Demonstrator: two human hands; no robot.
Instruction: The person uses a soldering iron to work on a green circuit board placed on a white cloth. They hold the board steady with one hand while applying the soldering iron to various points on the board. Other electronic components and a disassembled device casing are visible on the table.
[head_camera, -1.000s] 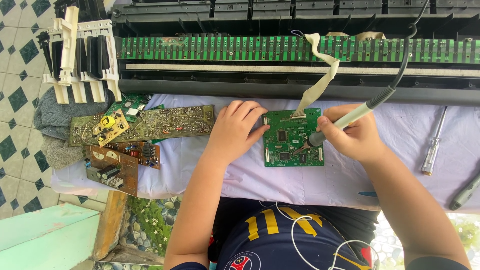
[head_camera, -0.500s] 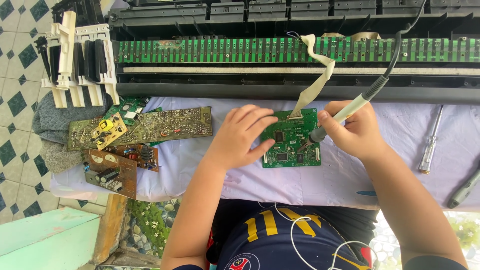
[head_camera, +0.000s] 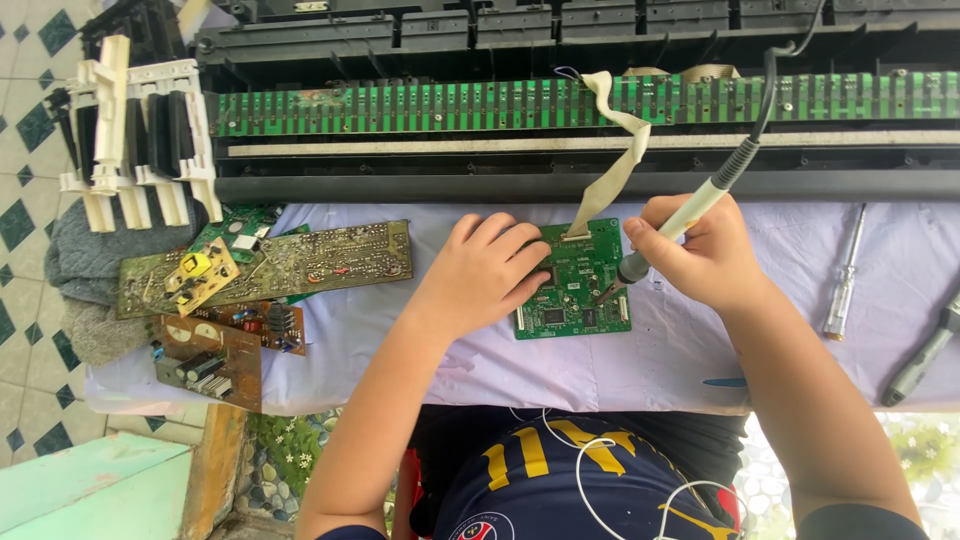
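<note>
Green and brown spare circuit boards (head_camera: 265, 270) lie piled at the left of the pale cloth (head_camera: 400, 350). Next, the left hand (head_camera: 480, 280) presses flat, fingers spread, on the small green board (head_camera: 578, 280). Its ribbon cable (head_camera: 615, 165) is attached. The right hand (head_camera: 705, 255) grips the soldering iron (head_camera: 690, 215), tip at the board's right edge; soldering looks underway, unfinished. A screwdriver (head_camera: 845, 275) lies unused at the right.

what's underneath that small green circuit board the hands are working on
The small green circuit board lies flat on a pale lilac cloth. Whatever lies beneath the cloth is hidden; the left hand covers the board's left edge.
</note>
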